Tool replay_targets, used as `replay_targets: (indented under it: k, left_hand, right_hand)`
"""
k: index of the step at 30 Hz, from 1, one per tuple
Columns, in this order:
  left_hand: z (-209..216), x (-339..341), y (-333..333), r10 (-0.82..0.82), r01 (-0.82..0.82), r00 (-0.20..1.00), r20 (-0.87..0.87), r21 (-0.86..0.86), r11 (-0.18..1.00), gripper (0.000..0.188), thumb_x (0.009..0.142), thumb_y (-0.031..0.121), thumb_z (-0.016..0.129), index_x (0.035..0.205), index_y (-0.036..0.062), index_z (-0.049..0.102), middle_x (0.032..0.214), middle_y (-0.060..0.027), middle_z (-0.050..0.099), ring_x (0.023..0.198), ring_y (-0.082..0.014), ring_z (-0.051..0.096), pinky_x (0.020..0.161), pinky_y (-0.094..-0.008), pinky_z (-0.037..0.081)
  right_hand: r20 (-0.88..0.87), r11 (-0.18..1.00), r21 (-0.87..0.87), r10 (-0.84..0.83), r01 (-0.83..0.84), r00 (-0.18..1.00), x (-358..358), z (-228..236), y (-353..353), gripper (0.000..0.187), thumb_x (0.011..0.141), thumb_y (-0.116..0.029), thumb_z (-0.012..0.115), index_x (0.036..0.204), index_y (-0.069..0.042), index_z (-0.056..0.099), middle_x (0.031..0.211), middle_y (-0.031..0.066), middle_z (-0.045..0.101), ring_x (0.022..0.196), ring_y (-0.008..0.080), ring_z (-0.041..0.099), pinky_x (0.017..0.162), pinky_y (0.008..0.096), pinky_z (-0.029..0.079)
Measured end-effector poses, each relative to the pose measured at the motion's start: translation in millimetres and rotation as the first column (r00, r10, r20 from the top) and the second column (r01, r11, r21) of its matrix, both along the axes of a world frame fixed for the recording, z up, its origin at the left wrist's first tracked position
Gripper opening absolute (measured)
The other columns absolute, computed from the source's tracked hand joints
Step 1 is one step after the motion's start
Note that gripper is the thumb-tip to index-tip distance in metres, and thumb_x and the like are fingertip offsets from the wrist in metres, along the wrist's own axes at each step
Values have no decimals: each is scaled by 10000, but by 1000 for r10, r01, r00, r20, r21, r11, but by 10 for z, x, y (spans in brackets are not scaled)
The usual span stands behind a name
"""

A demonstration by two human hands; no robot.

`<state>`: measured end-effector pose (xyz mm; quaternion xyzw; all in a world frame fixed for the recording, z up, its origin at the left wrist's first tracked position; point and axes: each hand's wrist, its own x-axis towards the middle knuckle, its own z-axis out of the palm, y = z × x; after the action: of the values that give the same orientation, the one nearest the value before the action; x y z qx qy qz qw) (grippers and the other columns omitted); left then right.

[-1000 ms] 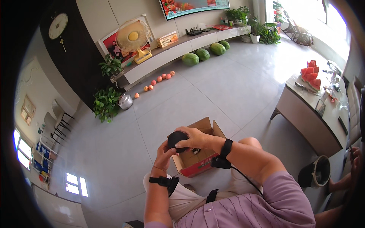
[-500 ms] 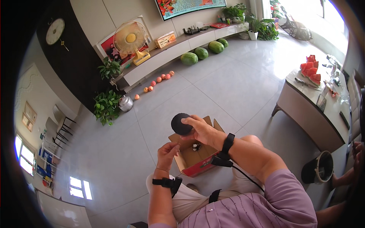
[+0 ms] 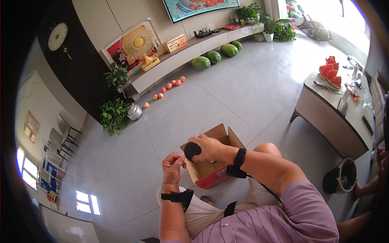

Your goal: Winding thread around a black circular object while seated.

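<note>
Right hand (image 3: 210,149): fingers wrapped round a small black round object (image 3: 192,150), held just above the near left corner of the open cardboard box (image 3: 212,172). Grip looks firm, palm down, thumb tucked under (object's make not readable; dark and disc-like from this angle).

Left hand (image 3: 172,167): fingertips pinched together close to the black object, just left of the box wall. Whether something thin is caught between them, I cannot tell; too small.

Both wrists carry black straps. The box sits between the person's knees on the grey tiled floor (image 3: 227,93), flaps up, red print on its near side. Inside not visible.

Step in hand, as judged: the black object is up at the box mouth and both hands are busy with it, so this reads as handling or checking it at the box, not yet set down. The next move would call for steadying with the right hand while the left fingers work at the edge.

Further out: low table (image 3: 336,117) with cut watermelon (image 3: 330,73) to the right, bucket (image 3: 340,180) beside it, whole watermelons (image 3: 214,56) and a fan (image 3: 138,43) by the far wall.
</note>
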<state>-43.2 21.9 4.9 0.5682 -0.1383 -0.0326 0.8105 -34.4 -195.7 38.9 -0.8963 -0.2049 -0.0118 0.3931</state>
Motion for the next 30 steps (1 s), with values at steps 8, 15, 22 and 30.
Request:
replay_targets:
  k: [8, 15, 22, 30]
  left_hand:
    - [-73, 87, 30, 98, -90, 993, -70, 103, 991, 76, 904, 88, 671, 954, 35, 649, 848, -31, 657, 755, -112, 623, 672, -246, 503]
    - [-141, 158, 13, 125, -118, 986, -112, 71, 991, 103, 936, 138, 652, 933, 38, 674, 793, -10, 667, 663, -77, 603, 609, -209, 482]
    - [-132, 142, -37, 36, -18, 993, -115, 152, 988, 114, 911, 123, 661, 966, 23, 656, 774, -32, 644, 628, -110, 585, 568, -253, 471]
    - [-65, 31, -71, -122, 142, 986, -111, 194, 971, 53, 892, 63, 682, 920, 18, 685, 742, -30, 632, 626, -116, 580, 590, -276, 485]
  right_hand:
    - [-496, 874, 455, 410, -173, 765, 18, 90, -38, 590, 771, -258, 755, 1263, -30, 521, 1081, 142, 622, 825, 222, 667, 615, 312, 584]
    - [-510, 588, 807, 639, 62, 575, -32, 169, -30, 613, 823, -239, 727, 1325, -29, 443, 1136, 178, 579, 931, 287, 654, 742, 361, 591]
    - [-450, 303, 893, 614, 334, 648, 36, 189, -29, 610, 832, -228, 736, 1323, -50, 420, 1188, 182, 555, 974, 289, 643, 807, 394, 592]
    - [-519, 545, 753, 146, 369, 842, 157, 45, 9, 682, 767, -269, 780, 1314, -55, 434, 1203, 204, 548, 1019, 290, 628, 816, 385, 576]
